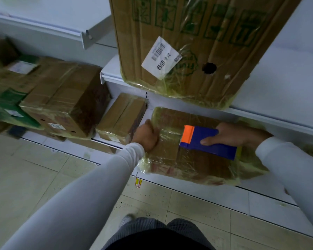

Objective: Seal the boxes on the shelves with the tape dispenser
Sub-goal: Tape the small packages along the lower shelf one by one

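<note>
A flat cardboard box (172, 156), covered in shiny yellowish tape, lies on the lowest white shelf (197, 191) in front of me. My right hand (231, 134) grips a blue tape dispenser (210, 143) with an orange front end, pressed onto the top of this box. My left hand (146, 136) rests on the box's left edge, fingers curled against it. Both arms wear pale long sleeves.
A large taped carton (215, 47) with a white label stands on the shelf above, overhanging its edge. A small box (121, 118) and a stack of taped boxes (61, 101) sit on the lowest shelf to the left. Tiled floor and my legs are below.
</note>
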A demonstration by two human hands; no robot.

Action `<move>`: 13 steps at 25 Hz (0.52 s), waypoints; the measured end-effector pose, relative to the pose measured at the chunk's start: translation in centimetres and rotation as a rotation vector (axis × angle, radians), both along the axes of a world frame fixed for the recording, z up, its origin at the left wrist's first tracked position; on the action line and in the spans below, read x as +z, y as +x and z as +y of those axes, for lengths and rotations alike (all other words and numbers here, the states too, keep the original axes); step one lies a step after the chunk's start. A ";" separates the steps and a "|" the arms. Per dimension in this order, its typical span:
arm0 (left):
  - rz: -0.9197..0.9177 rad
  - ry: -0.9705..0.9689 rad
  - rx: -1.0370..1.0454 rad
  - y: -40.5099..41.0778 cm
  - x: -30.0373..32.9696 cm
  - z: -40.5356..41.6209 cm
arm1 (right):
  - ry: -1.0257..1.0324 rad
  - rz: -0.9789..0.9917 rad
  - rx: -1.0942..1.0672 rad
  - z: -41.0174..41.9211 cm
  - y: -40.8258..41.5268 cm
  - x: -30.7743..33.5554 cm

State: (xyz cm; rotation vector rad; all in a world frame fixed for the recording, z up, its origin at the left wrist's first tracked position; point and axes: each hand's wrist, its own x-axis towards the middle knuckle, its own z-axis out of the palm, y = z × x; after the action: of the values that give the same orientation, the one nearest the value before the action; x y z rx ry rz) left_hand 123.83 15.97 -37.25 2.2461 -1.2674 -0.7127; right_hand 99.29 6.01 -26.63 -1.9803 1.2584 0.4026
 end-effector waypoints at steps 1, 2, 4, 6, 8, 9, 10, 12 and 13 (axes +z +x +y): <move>0.025 0.040 -0.020 -0.5 -0.1 -0.3 | -0.008 -0.001 -0.004 0.1 0.1 0.0; 0.041 0.048 -0.030 -0.5 -0.3 -0.5 | -0.016 -0.005 -0.011 0.2 0.1 0.1; 0.086 -0.005 -0.039 0.2 -0.3 -0.6 | -0.011 -0.012 -0.040 0.4 0.0 0.2; 0.144 -0.052 -0.041 1.6 -0.7 -0.4 | 0.037 -0.021 -0.070 0.8 0.0 0.5; 0.164 -0.059 -0.047 3.6 -0.9 -0.4 | 0.076 -0.069 -0.096 1.4 0.4 0.3; 0.148 -0.063 -0.054 4.5 -0.8 -0.6 | 0.078 -0.098 -0.099 1.7 0.9 -0.2; 0.111 -0.067 -0.065 5.2 -0.8 -0.7 | 0.073 -0.113 -0.094 1.8 1.6 -0.7; -0.043 -0.093 -0.120 5.5 -0.8 -0.7 | 0.038 -0.086 -0.067 2.3 3.2 -1.2; -0.140 -0.148 -0.189 5.1 -0.8 -0.6 | 0.020 -0.055 -0.052 2.5 3.8 -1.2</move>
State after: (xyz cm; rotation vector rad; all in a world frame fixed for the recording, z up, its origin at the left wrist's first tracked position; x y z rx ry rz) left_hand 128.88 15.41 -38.04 2.1065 -1.5623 -0.5150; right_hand 103.11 8.47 -27.82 -1.9246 1.2640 0.3323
